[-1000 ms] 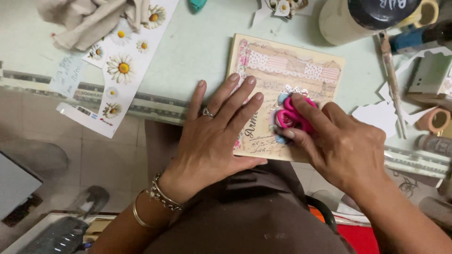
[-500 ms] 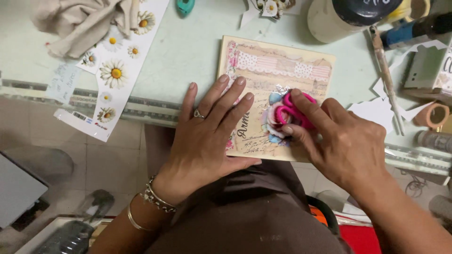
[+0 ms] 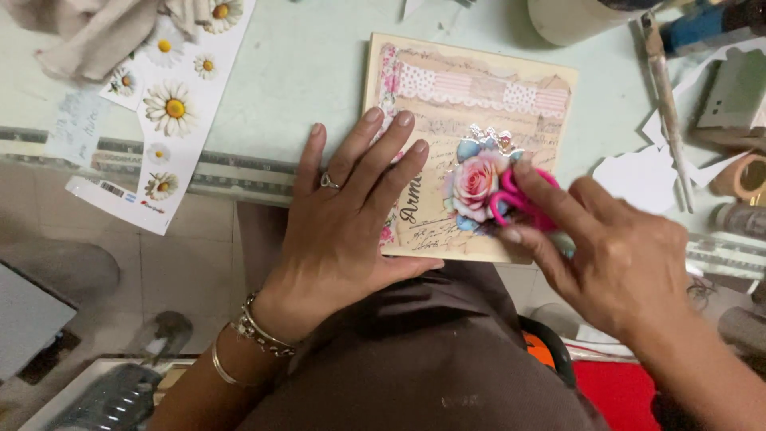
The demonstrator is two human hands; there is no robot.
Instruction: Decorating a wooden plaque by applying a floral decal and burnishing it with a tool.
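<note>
A decorated card point(image 3: 471, 88) with script paper, lace strips and a pink rose cutout point(image 3: 476, 185) lies at the near edge of the pale green table. My left hand point(image 3: 351, 215) rests flat on the card's left half, fingers spread, with a ring and bracelets on it. Just right of the rose, my right hand point(image 3: 606, 247) pinches a bright pink object point(image 3: 523, 203), which looks like looped handles. What lies under the right palm is hidden.
A daisy sticker sheet point(image 3: 171, 104) and a beige cloth point(image 3: 88, 32) lie at the left. A white container point(image 3: 582, 17), a thin brush point(image 3: 666, 104), a tape roll point(image 3: 746, 177) and paper scraps point(image 3: 638, 172) crowd the right. Tiled floor shows below the table edge.
My right hand has slid rightward off the rose with the pink object, uncovering the flower. The left hand stays flat on the card. The view has shifted slightly.
</note>
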